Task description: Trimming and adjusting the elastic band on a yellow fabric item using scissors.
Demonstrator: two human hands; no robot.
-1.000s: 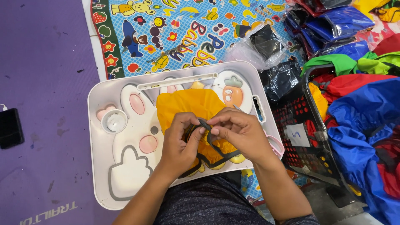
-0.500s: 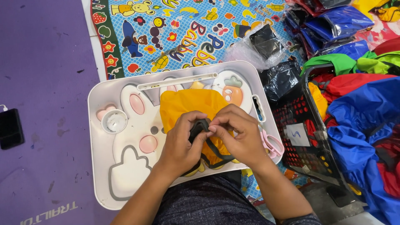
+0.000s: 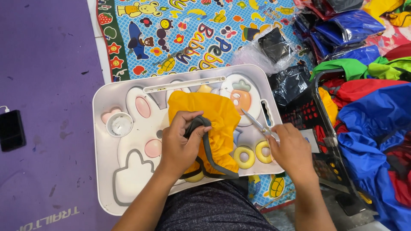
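Both hands work on the white tray (image 3: 107,171): left hand (image 3: 182,143) pins yellow cloth (image 3: 214,115) and grips its dark strap (image 3: 201,126) steady, while right hand (image 3: 291,149) grasps small scissors (image 3: 257,124).

The scene is bright and evenly lit, with soft light from above. Shadows are faint and short: a thin one sits under the left hand (image 3: 182,143) on the yellow cloth (image 3: 214,124), another along the tray (image 3: 107,171) rim. The plastic bags (image 3: 274,47) give small white glints, and the tray's pale surface shows mild sheen. Focus is sharp across the centre. The right hand (image 3: 291,149) and the scissors (image 3: 259,125) look slightly soft. Edges bend a little from the wide lens.
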